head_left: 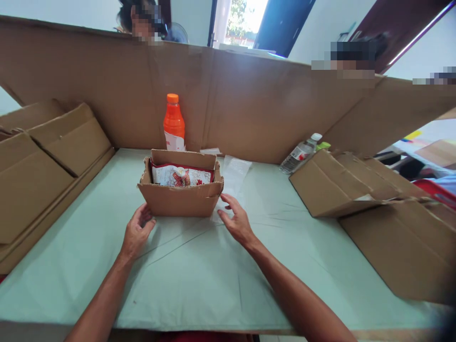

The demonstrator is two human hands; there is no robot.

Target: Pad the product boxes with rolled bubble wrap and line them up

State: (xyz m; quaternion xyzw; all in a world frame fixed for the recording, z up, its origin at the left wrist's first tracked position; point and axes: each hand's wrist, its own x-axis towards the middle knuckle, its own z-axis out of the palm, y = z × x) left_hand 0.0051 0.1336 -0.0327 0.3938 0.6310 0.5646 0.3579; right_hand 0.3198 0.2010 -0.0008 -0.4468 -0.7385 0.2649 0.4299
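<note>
An open-topped cardboard box [180,202] stands upright on the green-covered table. Inside it sits a printed packet [181,176], white with red edges, its top showing above the front wall. My left hand [138,228] is at the box's lower left corner, with thumb and fingers apart. On the other side my right hand [235,219] is by the right wall, fingers spread and curved toward it. Whether the fingertips touch the cardboard, I cannot tell. Nothing is held in either hand.
Behind the box stand an orange bottle [174,121] and a clear plastic bag [235,171]. A water bottle [299,154] leans at the right beside more cardboard boxes [399,242]. Large cartons [39,175] line the left edge. A cardboard partition [263,104] crosses the back, with people beyond.
</note>
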